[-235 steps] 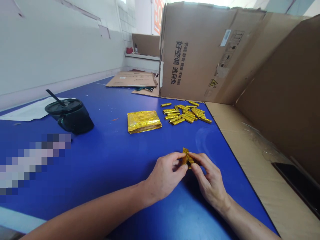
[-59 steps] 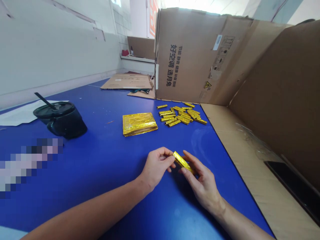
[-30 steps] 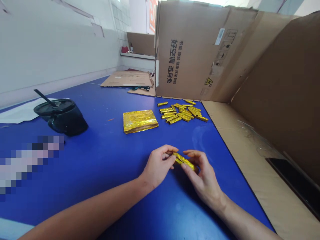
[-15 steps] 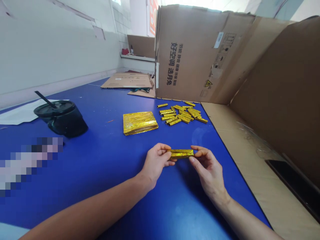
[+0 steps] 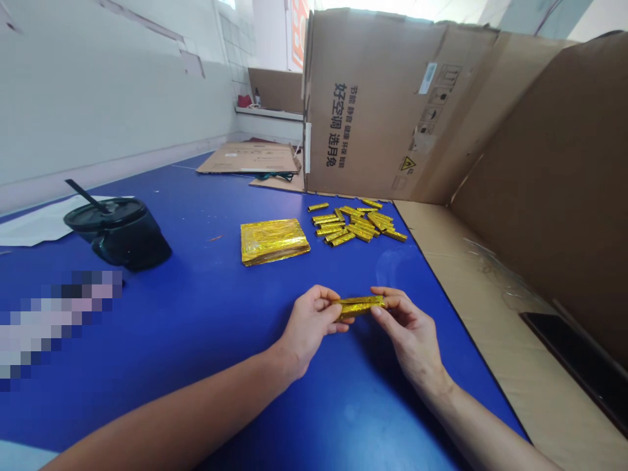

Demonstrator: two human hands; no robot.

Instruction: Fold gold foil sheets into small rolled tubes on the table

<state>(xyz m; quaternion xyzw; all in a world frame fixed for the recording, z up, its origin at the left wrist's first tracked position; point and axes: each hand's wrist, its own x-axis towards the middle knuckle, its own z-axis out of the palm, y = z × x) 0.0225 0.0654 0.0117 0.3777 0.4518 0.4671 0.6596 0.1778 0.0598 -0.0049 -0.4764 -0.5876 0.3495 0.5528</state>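
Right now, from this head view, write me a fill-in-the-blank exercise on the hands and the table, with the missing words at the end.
The left hand and right hand together hold a folded gold foil stick by its ____.
The table top is ____ in colour.
A flat stack of gold foil lies to the ____ of the pile of loose foil sticks in this view.
The black cup has a ____ standing out of its lid.

Missing words: ends; blue; left; straw.
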